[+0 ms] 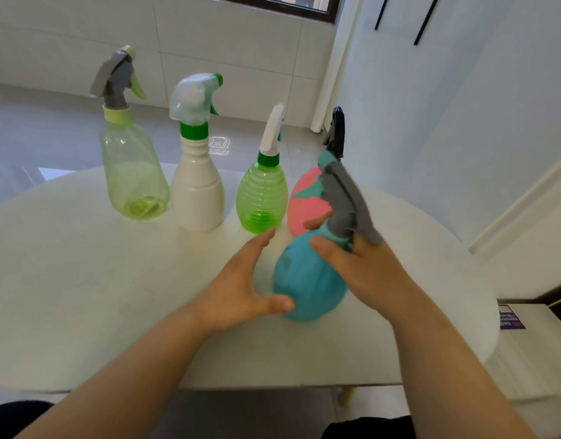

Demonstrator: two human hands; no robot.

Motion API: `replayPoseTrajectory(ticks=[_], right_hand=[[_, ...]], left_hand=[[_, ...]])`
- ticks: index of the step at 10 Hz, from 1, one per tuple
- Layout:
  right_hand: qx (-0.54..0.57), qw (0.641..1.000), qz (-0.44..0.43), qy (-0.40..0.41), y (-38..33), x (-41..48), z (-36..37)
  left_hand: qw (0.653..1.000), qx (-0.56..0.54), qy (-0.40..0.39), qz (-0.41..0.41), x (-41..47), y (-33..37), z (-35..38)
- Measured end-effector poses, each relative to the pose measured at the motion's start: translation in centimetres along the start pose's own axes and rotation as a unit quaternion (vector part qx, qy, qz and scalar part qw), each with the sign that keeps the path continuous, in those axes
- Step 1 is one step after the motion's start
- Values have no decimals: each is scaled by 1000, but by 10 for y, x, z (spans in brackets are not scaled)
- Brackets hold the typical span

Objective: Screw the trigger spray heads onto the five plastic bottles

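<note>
A round teal bottle [307, 280] tilts to the right near the table's middle, with a grey trigger spray head [345, 201] on its neck. My right hand [364, 267] grips the neck and collar under that head. My left hand [241, 289] is spread, its thumb touching the bottle's lower left side. Behind stand a pale clear green bottle [133, 175] with a grey head, a white bottle [198, 191] with a frosted head, and a ribbed green bottle [261, 198] with a white head. A pink bottle [299, 210] with a black head [336, 131] is partly hidden behind the teal one.
The white round table [82, 296] carries all the bottles; its front edge is close to me. A white unit with a purple label [510, 318] stands low at the right. A white wall rises behind the table's right side.
</note>
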State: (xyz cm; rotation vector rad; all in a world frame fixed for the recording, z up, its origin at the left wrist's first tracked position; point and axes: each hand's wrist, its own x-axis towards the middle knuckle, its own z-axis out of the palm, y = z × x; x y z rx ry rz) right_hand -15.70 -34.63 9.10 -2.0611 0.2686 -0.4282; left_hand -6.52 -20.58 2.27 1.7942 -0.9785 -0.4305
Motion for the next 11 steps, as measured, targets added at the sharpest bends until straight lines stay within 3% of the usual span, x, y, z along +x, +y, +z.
replayPoseTrajectory(ticks=[1, 2, 3, 7, 11], right_hand=[[31, 987, 19, 159, 5, 8, -25], [55, 945, 67, 317, 18, 27, -53], [36, 927, 95, 362, 35, 47, -70], [-42, 954, 114, 273, 62, 102, -72], [-32, 954, 132, 267, 78, 97, -74]], left_hand=[[979, 196, 49, -19, -2, -17, -6], [931, 355, 53, -73, 0, -34, -1], [927, 361, 64, -74, 1, -39, 4], [923, 369, 84, -61, 3, -39, 5], [923, 368, 81, -70, 4, -39, 3]])
